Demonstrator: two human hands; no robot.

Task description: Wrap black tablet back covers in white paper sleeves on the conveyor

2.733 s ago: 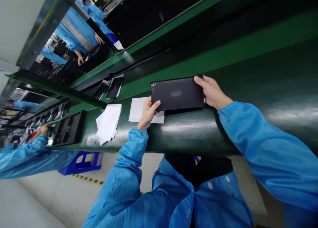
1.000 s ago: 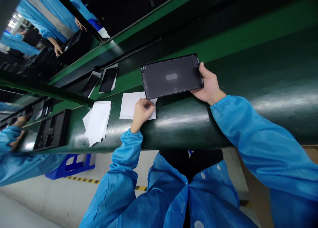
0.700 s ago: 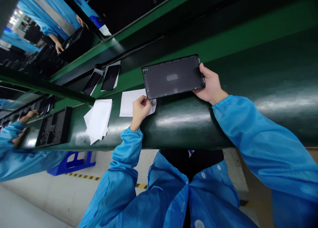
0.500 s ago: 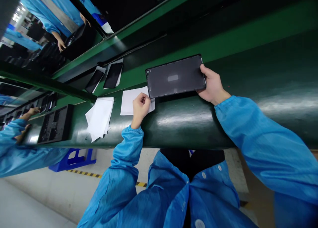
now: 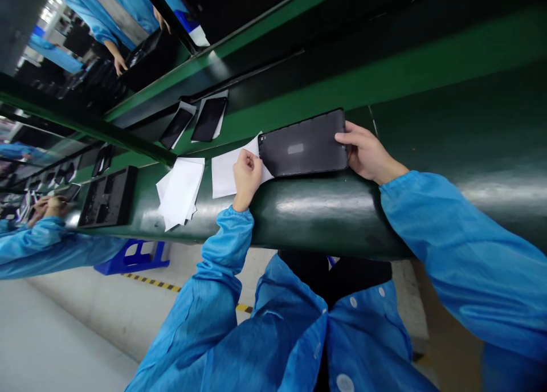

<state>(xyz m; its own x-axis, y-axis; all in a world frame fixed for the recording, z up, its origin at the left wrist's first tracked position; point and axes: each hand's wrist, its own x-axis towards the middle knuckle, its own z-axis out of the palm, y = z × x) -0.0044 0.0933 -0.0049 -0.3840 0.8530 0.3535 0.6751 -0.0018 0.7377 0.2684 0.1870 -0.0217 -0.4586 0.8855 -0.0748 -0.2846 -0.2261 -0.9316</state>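
A dark tablet back cover (image 5: 304,148) lies along the near edge of the green bench (image 5: 342,221). My right hand (image 5: 367,152) grips its right end, fingers curled over the edge. My left hand (image 5: 247,174) is closed in a pinch on the corner of a white paper sheet (image 5: 224,172) whose right part runs under the cover's left end; that corner is lifted off the bench.
A loose stack of white sheets (image 5: 182,191) lies left of the pinched sheet. Two dark phone-like panels (image 5: 208,118) rest on the conveyor behind. A black tray (image 5: 109,197) sits further left, by a co-worker's blue sleeve (image 5: 51,246). More workers stand at the far left back.
The cover has come down from a raised tilt to lie near the bench edge. My left hand let go of the cover, dropped to the paper and pinched up its corner.
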